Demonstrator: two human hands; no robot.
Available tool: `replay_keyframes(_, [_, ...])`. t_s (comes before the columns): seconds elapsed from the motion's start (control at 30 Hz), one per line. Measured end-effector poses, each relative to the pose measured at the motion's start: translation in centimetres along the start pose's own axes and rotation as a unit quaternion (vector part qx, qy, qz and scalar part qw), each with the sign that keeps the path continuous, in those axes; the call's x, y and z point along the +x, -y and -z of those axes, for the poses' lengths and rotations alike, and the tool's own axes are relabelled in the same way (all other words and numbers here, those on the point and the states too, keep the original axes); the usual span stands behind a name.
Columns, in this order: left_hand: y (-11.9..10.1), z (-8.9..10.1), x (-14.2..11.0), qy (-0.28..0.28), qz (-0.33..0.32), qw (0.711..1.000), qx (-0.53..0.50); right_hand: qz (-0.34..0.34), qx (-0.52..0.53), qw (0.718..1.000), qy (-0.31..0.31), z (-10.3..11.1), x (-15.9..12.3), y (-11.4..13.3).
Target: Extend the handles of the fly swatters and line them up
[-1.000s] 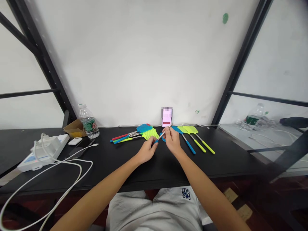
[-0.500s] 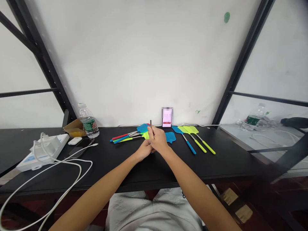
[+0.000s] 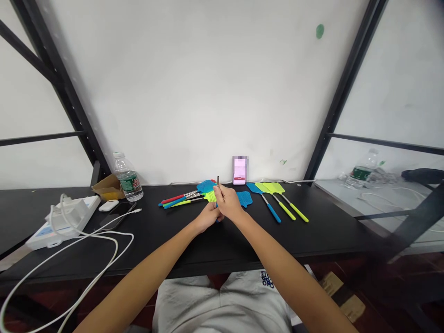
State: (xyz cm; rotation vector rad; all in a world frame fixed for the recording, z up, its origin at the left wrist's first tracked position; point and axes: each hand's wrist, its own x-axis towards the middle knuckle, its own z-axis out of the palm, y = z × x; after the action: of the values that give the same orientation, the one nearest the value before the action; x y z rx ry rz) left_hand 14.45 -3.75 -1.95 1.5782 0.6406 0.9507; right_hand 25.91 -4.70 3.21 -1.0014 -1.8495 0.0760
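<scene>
My right hand (image 3: 228,203) is closed round a thin metal rod whose tip (image 3: 218,180) sticks up above my fingers. My left hand (image 3: 207,217) is closed just below it on the rod's blue handle end, touching the right hand. A loose blue swatter head (image 3: 245,199) lies flat on the black table (image 3: 173,240) right of my hands. Behind them lies a pile of fly swatters (image 3: 189,195) with red, blue and green handles. Three more fly swatters (image 3: 277,200) lie side by side to the right.
A phone (image 3: 240,170) stands against the wall. At the left are a water bottle (image 3: 126,176), a brown box (image 3: 108,187), a white device (image 3: 64,219) and white cables (image 3: 86,249). Black shelf posts (image 3: 338,101) flank the table. Another bottle (image 3: 362,172) sits on the right-hand surface.
My hands came together: the rod, held slanted between them a second ago, now stands upright in my right fist. The blue head lies apart on the table.
</scene>
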Motion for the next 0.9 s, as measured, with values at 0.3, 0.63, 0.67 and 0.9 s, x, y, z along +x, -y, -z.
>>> replay_keyframes(0.3, [-0.3, -0.4, 0.1, -0.022, 0.017, 1.0, -0.014, -0.034, 0.053, 0.997, -0.032, -0.2, -0.3, -1.0])
replay_keyframes(0.63, [-2.0, 1.5, -0.3, -0.139, 0.025, 0.99, 0.016, -0.333, -0.264, 0.905, 0.037, 2.1, 0.0, -7.9])
replay_keyframes(0.67, [-2.1, 1.7, -0.3, -0.14, 0.028, 0.989, 0.028, -0.358, -0.285, 0.887, 0.059, 2.2, 0.1, -8.4])
replay_keyframes(0.9, [-2.1, 1.6, -0.1, -0.135, 0.056, 0.989, 0.036, -0.454, -0.271, 0.835, 0.154, 3.0, 0.3, -10.1])
